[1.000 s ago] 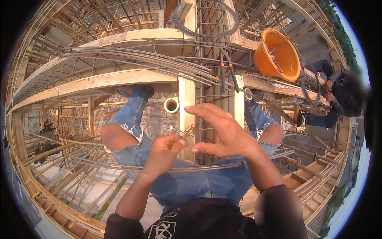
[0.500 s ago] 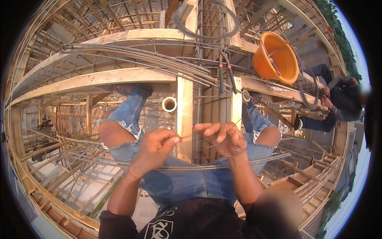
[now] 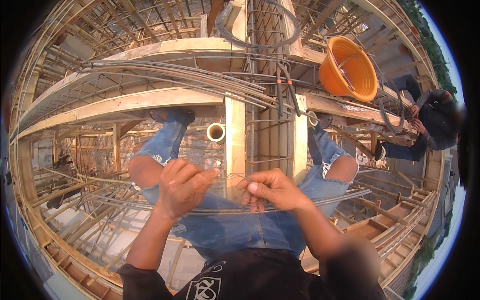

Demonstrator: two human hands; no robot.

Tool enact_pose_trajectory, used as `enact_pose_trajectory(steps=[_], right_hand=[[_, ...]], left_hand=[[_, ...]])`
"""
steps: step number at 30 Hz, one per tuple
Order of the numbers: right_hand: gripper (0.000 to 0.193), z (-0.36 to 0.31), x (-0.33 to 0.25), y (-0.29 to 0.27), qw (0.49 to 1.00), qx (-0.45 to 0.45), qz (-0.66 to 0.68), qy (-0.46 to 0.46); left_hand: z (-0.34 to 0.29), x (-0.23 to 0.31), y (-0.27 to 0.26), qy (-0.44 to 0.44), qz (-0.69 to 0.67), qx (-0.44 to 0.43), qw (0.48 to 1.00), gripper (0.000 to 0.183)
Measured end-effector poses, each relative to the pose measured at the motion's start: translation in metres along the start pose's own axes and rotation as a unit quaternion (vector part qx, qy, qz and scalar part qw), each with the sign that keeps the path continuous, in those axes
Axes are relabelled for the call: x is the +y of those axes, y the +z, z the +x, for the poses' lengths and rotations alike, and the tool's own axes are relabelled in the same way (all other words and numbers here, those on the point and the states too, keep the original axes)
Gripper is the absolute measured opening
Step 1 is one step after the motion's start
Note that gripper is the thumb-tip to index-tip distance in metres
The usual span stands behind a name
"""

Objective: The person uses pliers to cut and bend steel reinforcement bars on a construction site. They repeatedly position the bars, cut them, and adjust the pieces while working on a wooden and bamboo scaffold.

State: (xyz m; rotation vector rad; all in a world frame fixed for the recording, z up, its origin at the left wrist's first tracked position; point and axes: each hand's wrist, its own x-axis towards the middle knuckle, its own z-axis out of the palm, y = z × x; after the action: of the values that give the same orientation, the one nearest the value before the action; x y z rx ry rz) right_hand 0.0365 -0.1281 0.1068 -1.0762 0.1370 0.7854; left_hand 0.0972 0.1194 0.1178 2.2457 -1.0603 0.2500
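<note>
A thin tie wire (image 3: 231, 176) runs between my two hands above my lap, its strands bent and loose. My left hand (image 3: 184, 187) is closed, with thumb and fingers pinching the wire's left end. My right hand (image 3: 276, 190) pinches the other end between thumb and forefinger, its remaining fingers curled beneath. Some fine wire ends hang below that hand, too thin to follow clearly. Thin steel rods (image 3: 330, 199) lie across my thighs, under both wrists. Farther off, pincers (image 3: 283, 92) with dark and red handles rest on the steel between the boards.
An orange bucket (image 3: 355, 75) stands tilted at the right on the formwork. Loose rebar (image 3: 175, 74) lies over the left beam (image 3: 125, 101). A wire coil (image 3: 222, 32) is at the far middle, another coil (image 3: 398, 122) near a seated person (image 3: 432, 120). A pipe end (image 3: 216, 132) shows between my knees.
My right hand has turned over and come lower and left, from spread fingers to a pinch on the wire. My left hand has shifted slightly left.
</note>
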Motion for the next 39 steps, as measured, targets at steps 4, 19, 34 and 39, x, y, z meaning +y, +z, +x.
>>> enact_pose_trajectory(steps=[4,19,34,39], right_hand=[[0.032,0.002,0.009,0.015,0.984,0.137,-0.076,-0.086],[0.023,0.024,0.011,0.02,0.793,0.226,-0.394,-0.406],[0.025,0.012,-0.008,0.024,0.752,0.141,-0.619,-0.177],[0.034,0.016,0.007,0.022,0.764,0.218,-0.6,-0.094]], left_hand=[[0.01,0.017,0.014,-0.243,-0.122,0.164,0.948,0.039],[0.001,0.028,0.06,-0.437,-0.739,0.185,0.479,0.02],[0.008,0.036,0.04,-0.438,-0.686,0.127,0.567,0.024],[0.025,0.046,0.03,-0.429,-0.758,0.201,0.45,0.026]])
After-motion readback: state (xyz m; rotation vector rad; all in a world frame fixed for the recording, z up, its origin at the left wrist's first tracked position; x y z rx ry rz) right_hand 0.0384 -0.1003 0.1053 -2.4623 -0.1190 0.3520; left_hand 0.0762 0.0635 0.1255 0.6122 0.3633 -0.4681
